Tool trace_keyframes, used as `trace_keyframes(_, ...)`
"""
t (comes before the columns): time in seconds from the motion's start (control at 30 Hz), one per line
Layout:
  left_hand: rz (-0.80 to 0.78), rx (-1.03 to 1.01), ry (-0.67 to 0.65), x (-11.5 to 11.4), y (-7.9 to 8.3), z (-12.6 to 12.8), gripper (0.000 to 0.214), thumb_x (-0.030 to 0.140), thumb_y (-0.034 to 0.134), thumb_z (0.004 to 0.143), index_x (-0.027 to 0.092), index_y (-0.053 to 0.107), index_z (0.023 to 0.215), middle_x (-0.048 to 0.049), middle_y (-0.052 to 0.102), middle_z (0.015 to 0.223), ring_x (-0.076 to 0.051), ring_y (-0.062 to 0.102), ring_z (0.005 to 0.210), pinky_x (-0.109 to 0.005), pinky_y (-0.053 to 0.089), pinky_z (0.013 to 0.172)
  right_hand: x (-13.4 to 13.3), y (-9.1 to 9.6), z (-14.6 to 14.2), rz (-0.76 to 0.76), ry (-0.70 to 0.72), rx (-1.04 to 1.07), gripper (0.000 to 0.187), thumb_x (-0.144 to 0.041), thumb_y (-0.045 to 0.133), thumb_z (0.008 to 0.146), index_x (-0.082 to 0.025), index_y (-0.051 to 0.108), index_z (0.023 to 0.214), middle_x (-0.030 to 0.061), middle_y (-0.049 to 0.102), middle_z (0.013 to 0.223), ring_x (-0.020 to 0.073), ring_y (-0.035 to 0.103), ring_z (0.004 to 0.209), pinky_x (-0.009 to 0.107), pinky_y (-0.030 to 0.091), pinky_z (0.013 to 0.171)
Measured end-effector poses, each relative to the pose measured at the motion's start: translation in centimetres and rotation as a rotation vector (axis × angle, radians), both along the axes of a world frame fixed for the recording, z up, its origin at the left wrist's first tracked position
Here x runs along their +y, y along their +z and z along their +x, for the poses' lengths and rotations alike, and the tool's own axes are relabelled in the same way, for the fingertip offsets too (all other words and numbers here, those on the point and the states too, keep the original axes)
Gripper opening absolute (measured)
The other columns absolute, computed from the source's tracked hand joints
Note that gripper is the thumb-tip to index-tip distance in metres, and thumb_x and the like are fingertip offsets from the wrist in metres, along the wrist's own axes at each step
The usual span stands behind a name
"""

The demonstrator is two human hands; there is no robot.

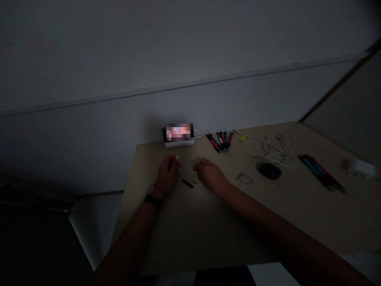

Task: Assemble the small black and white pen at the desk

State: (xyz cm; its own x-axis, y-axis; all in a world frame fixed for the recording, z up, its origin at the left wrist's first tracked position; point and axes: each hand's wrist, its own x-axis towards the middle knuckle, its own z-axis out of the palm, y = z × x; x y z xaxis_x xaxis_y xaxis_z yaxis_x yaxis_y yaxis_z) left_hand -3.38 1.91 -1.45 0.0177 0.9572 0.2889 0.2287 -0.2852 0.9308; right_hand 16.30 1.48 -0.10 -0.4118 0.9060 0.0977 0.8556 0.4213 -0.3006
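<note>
My left hand (pixel 167 172), with a dark band and a red cord at the wrist, is closed on a small white piece (pixel 177 157) that shows at the fingertips. Across a small gap, my right hand (pixel 210 174) has its fingers pinched together low over the table. A thin pale stick (pixel 193 172) pokes out beside those fingertips; whether it is gripped or lies on the table I cannot tell. Between the hands, nearer to me, lie a short black tube (pixel 187 183) like a pen barrel and a tiny dark piece (pixel 194 182).
A lit phone (pixel 178 132) leans on the wall above a white block (pixel 179 143). Several pens (pixel 225 141) lie to its right. Farther right are a tangled white cable (pixel 276 149), a black mouse (pixel 270 171), a thin cord loop (pixel 244 178) and more pens (pixel 321 172). The room is dim.
</note>
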Motion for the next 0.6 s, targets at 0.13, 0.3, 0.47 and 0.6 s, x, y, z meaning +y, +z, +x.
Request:
trace_keyframes(0.13,0.001,0.009,-0.001,0.0,0.0,0.0,0.031,0.05,0.053,0.099,0.02,0.056,0.106,-0.0014,0.066,0.081,-0.013,0.055,0.063,-0.025,0.047,0.063,-0.3,0.2,-0.2,-0.011,-0.009,-0.021,0.036,0.001,0.05,0.086,-0.014,0.075,0.107,0.0152,0.069,0.104,0.0278,0.06,0.104,0.037,0.045,0.092)
trace_keyframes(0.3,-0.004,0.01,0.0,0.2,-0.3,-0.1,0.031,0.05,0.052,0.099,0.02,0.056,0.107,-0.002,0.066,0.082,-0.013,0.056,0.064,-0.025,0.047,0.063,-0.4,0.3,-0.3,-0.007,-0.003,0.048,0.044,0.005,0.047,0.084,-0.013,0.072,0.116,0.0148,0.066,0.11,0.0252,0.06,0.107,0.035,0.046,0.097)
trace_keyframes(0.47,0.015,0.015,0.003,0.3,-0.3,-0.1,0.028,0.047,0.053,0.1,0.019,0.057,0.106,-0.0012,0.066,0.081,-0.012,0.056,0.065,-0.024,0.047,0.063,-0.3,-0.5,-0.4,-0.035,-0.015,0.175,0.057,0.006,0.048,0.083,-0.015,0.064,0.133,0.0131,0.063,0.117,0.0205,0.063,0.102,0.03,0.049,0.094)
trace_keyframes(0.6,0.02,0.0,0.004,0.3,-0.1,-0.1,0.03,0.048,0.053,0.1,0.019,0.057,0.106,-0.0004,0.065,0.08,-0.011,0.055,0.064,-0.023,0.046,0.063,0.0,-1.2,-0.5,-0.019,0.016,0.306,0.045,0.002,0.048,0.087,-0.014,0.07,0.124,0.0131,0.066,0.112,0.0208,0.064,0.103,0.031,0.049,0.096)
